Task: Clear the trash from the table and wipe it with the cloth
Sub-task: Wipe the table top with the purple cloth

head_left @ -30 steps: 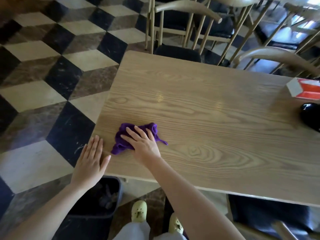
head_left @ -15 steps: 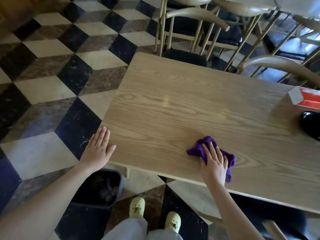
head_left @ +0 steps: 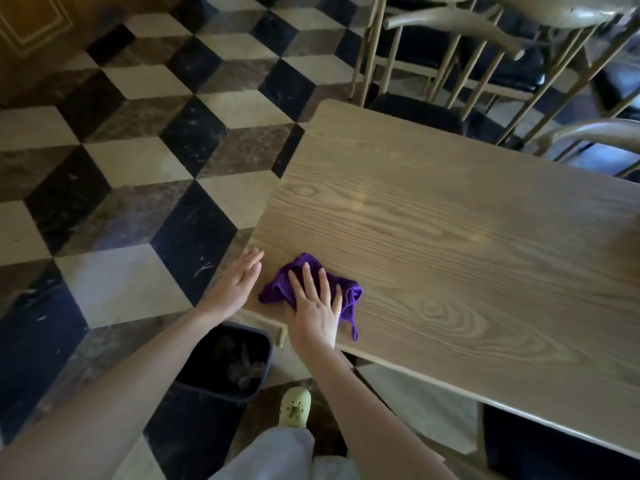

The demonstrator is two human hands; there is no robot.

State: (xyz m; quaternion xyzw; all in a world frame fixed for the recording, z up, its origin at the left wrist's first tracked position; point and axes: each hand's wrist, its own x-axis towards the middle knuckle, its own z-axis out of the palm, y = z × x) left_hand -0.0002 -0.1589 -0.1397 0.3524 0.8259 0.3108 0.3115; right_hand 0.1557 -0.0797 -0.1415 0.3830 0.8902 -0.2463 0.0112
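While the right hand (head_left: 317, 306) lies flat with its fingers spread on the purple cloth (head_left: 275, 292), it presses the cloth onto the tabletop (head_left: 450, 254) near its lower left corner. The left hand (head_left: 239, 282) is flat, fingers together, at the tabletop's edge just beside the cloth. Lower in the frame, a dark bin (head_left: 214, 392) stands on the floor with trash (head_left: 242, 368) inside.

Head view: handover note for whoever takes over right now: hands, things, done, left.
Right hand presses flat on the purple cloth, front left of the table.
Left hand lies flat, fingers straight, at the table edge beside it.
Bin on the floor holds scraps.
Done: no trash on the visible tabletop.
To do: wipe the rest; the table's right end is out of frame, check it.
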